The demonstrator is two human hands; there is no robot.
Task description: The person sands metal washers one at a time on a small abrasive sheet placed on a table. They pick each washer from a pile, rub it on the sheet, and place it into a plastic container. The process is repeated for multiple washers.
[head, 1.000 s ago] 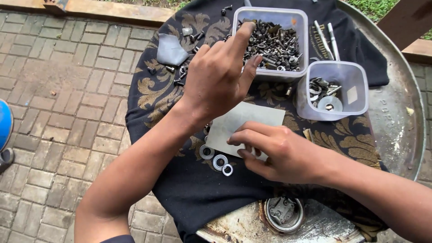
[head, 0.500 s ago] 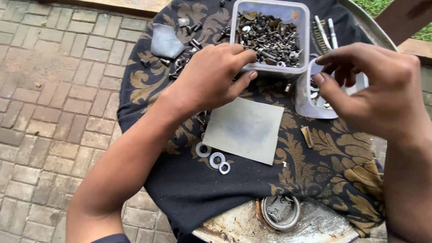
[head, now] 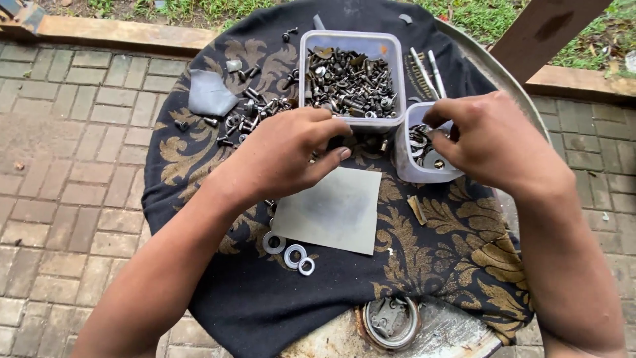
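A round metal table (head: 513,86) stands outdoors on grey brick paving (head: 73,152), with grass beyond a low kerb. A black cloth with gold scrollwork (head: 457,255) covers most of it. The left hand (head: 288,156) rests on the cloth, fingers loosely curled together, tips just under the near wall of the large clear tub of screws (head: 350,79). The right hand (head: 493,142) hovers over the small clear tub of washers (head: 419,149), thumb and fingers pinched close; whether they hold anything, I cannot tell. Below the left fingers lie a grey sheet (head: 331,211) and three washers (head: 289,252).

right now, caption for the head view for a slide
Left hand beside a tub of screws, right hand over a small tub, washers on black cloth.
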